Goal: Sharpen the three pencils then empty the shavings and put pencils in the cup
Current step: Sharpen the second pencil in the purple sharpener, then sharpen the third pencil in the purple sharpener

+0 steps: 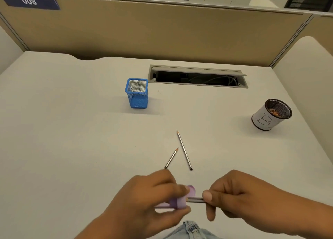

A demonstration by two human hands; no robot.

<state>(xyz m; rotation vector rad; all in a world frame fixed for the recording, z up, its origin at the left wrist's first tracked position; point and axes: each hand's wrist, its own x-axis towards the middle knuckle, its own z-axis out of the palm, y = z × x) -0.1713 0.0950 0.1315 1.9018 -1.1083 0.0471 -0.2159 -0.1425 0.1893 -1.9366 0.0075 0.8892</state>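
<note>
Two pointed pencils lay on the worktop; the left hand gripped the sharpener, the right hand pinched the third pencil. Emptying and cupping apparently remained.

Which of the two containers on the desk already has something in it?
The round paper-wrapped cup on the right, with brownish bits inside; the blue mesh cup looks empty.

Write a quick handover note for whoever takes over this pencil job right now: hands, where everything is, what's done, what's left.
Left hand has a grip on the lilac plastic sharpener; right hand holds the third grey pencil with its tip in the sharpener.
Two grey pencils lie on the desk with pointed tips.
Left: finish this pencil, empty shavings, likely into the white-labelled round tin, and put the pencils in the blue mesh cup.
</note>
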